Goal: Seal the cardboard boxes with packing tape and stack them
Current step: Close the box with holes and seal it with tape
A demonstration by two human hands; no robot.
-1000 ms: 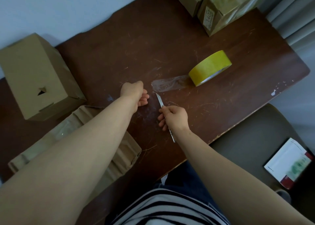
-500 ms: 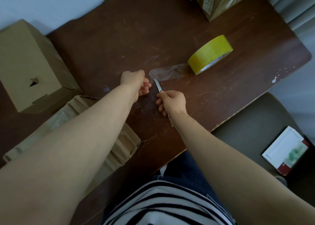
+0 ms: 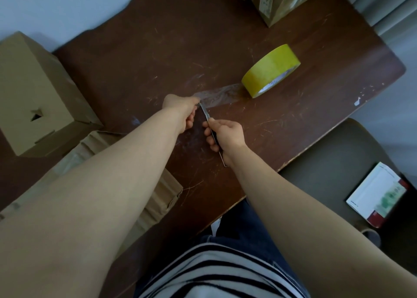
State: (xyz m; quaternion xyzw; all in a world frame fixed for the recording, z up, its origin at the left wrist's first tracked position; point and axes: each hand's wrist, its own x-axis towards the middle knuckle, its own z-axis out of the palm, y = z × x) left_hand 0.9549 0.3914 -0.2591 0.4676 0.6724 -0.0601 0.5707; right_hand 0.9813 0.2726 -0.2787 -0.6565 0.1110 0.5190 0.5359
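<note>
A plain cardboard box (image 3: 33, 90) is sitting on the bench (image 3: 203, 38) at left. The left hand (image 3: 180, 109), fingers curled, is now touching the tape strip (image 3: 222, 94), closing the earlier gap; whether it is pinching it is hidden. The right hand (image 3: 228, 135) is gripping a thin blade (image 3: 205, 112) against the strip's end. The tape roll (image 3: 270, 69) is resting rightward; the far box (image 3: 282, 4), cut off, is showing a blurred "1402".

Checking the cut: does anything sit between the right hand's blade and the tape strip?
Nothing visible does. The blade tip sits at the free end of the tape strip, right beside the left hand holding it.
</note>
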